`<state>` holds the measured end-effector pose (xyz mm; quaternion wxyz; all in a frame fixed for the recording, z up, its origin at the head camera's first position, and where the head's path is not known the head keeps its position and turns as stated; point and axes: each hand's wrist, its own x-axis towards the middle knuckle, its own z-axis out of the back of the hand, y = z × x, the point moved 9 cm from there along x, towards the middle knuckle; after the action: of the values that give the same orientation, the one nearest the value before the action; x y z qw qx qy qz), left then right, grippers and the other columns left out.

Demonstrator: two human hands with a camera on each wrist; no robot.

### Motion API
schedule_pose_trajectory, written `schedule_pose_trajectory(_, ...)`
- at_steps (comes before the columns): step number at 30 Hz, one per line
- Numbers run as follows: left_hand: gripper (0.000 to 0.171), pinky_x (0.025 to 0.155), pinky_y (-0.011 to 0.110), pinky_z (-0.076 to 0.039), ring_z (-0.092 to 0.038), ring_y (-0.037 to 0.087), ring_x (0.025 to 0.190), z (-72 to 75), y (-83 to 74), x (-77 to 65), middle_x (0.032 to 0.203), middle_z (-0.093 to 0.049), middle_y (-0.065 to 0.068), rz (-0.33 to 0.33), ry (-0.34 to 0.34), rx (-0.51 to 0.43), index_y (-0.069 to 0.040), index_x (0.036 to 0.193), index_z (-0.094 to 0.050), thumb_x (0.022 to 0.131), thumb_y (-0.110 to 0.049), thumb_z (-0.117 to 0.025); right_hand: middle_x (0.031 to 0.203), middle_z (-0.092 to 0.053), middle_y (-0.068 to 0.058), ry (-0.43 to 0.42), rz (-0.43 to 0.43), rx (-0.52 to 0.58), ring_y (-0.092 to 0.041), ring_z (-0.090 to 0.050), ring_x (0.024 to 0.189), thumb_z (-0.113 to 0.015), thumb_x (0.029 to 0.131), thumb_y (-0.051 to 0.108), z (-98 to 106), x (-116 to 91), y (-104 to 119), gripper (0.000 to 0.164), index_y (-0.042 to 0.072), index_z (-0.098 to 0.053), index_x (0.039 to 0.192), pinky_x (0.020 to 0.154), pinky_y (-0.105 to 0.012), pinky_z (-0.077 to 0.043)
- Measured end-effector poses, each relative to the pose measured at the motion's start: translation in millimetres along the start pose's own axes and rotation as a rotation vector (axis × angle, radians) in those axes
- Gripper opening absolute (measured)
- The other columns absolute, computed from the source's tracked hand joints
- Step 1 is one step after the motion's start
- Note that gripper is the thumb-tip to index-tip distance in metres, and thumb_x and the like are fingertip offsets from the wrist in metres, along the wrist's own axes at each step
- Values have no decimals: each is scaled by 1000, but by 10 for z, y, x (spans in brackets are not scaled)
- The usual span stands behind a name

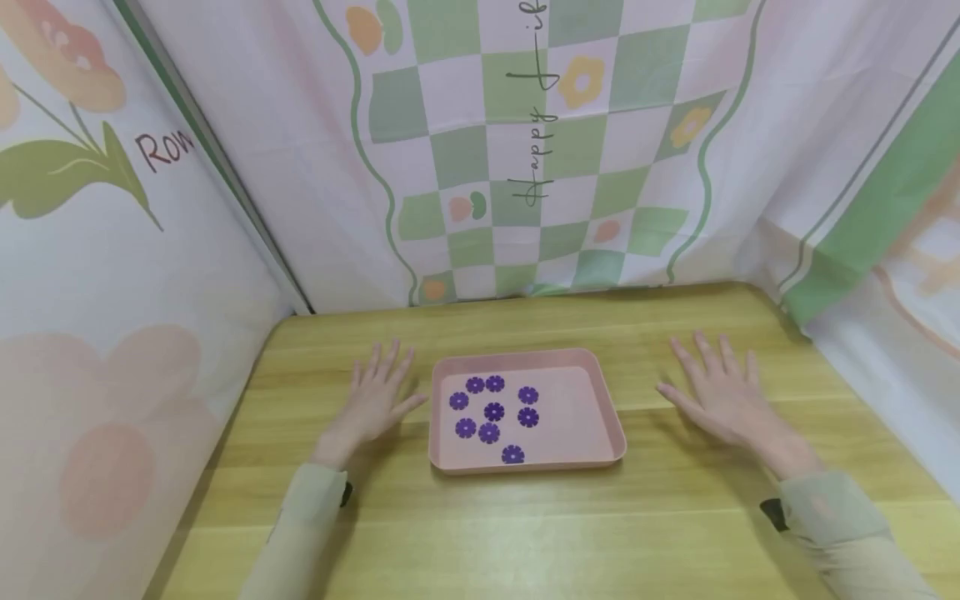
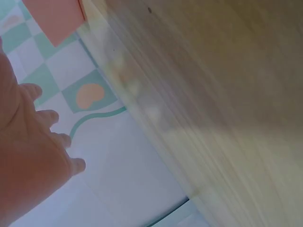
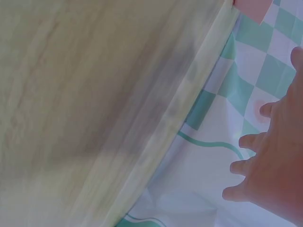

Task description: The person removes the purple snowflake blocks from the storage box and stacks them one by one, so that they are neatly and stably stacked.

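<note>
A pink tray point(image 1: 573, 417) lies on the wooden table between my two hands. Several purple notched discs point(image 1: 493, 412), shaped like small flowers, are spread over its left half and middle. One purple disc point(image 1: 513, 454) leans by the tray's near wall. To the left of the tray my left hand point(image 1: 372, 404) is spread, its thumb close to the tray's edge, with nothing held. My right hand point(image 1: 723, 404) is also spread with fingers apart, farther from the tray on the right side. Both wrist views show the hands raised a little over the table, holding nothing.
The light wooden table point(image 1: 555, 533) extends around the tray. A checkered curtain point(image 1: 517, 167) hangs along the table's back edge. A flower-printed cloth point(image 1: 150, 292) hangs at the left, and another cloth point(image 1: 885, 358) borders the right side.
</note>
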<state>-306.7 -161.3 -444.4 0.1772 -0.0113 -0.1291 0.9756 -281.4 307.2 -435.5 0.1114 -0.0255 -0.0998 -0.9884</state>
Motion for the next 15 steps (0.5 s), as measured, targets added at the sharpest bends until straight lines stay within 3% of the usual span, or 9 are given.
schedule_pose_trajectory(7, 85, 127, 56, -1, 5, 35, 156, -9, -70, 2, 167, 8, 8, -49, 7, -38, -15, 160, -1, 100, -55, -46, 164, 2, -29, -12, 28, 29, -61, -1, 145, -41, 102, 53, 9, 0, 74, 81, 12, -1, 160, 109, -84, 1)
schedule_pose_trajectory(15, 89, 129, 48, -3, -2, 31, 156, -25, -146, 8, 167, 0, 8, -98, -8, -104, -7, 159, -6, 98, -51, -53, 158, -16, -38, -86, 110, 121, -60, -22, 140, -52, 101, 43, 63, 38, 185, 80, -1, -15, 157, 112, -78, -17)
